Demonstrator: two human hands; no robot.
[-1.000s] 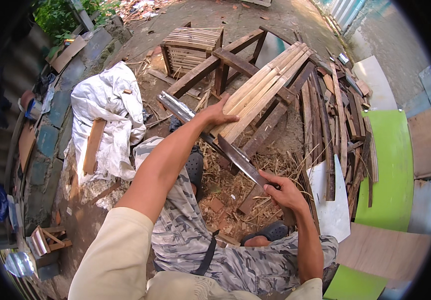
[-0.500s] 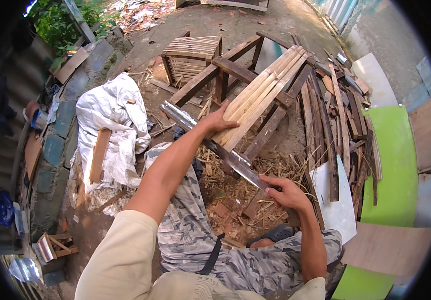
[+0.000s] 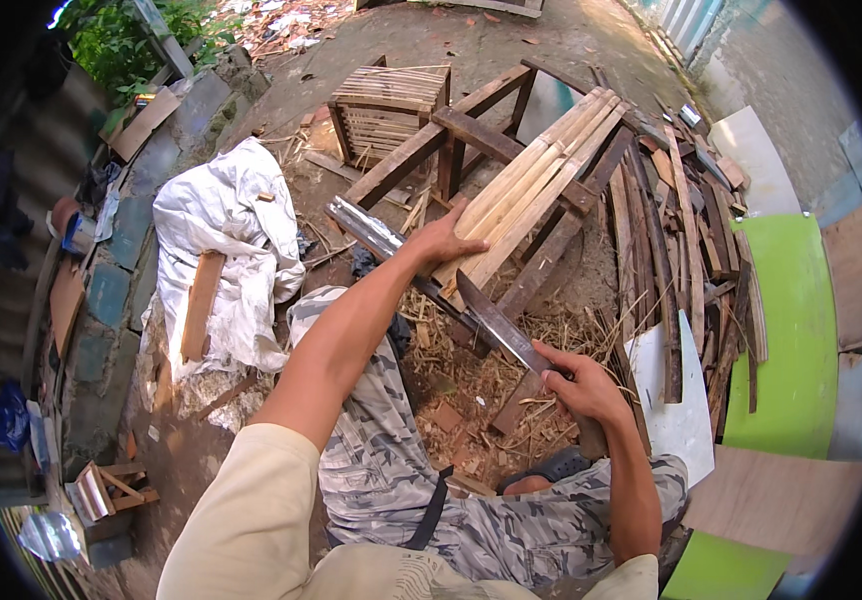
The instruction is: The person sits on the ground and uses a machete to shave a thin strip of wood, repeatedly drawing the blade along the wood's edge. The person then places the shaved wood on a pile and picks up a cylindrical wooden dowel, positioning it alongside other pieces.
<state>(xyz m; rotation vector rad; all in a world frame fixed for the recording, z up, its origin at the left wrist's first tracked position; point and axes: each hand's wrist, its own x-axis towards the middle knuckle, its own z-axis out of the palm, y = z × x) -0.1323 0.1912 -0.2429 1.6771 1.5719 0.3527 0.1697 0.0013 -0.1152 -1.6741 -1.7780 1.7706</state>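
Several long, pale split bamboo strips (image 3: pixel 536 190) lie side by side, slanting away from me over a dark wooden frame (image 3: pixel 481 137). My left hand (image 3: pixel 448 245) is closed over their near end, thumb on top. In my right hand (image 3: pixel 588 388) is the handle of a long-bladed knife (image 3: pixel 504 330). Its blade slants up to the left, with the tip close to the strips' near ends; whether it touches them I cannot tell. Beneath the strips' near ends runs a bar with a shiny silver covering (image 3: pixel 371 232).
A slatted wooden stool (image 3: pixel 391 90) stands beyond the frame. White sacking (image 3: pixel 221 230) with a wood piece lies to the left. Scrap wood (image 3: pixel 666 250) is heaped at right, beside a green panel (image 3: pixel 781 330). Shavings (image 3: pixel 451 385) cover the ground between my legs.
The knife has turned, its tip now pointing up beside the strips' ends instead of lying along the bar. My right hand has shifted slightly right and down. The left hand keeps its hold.
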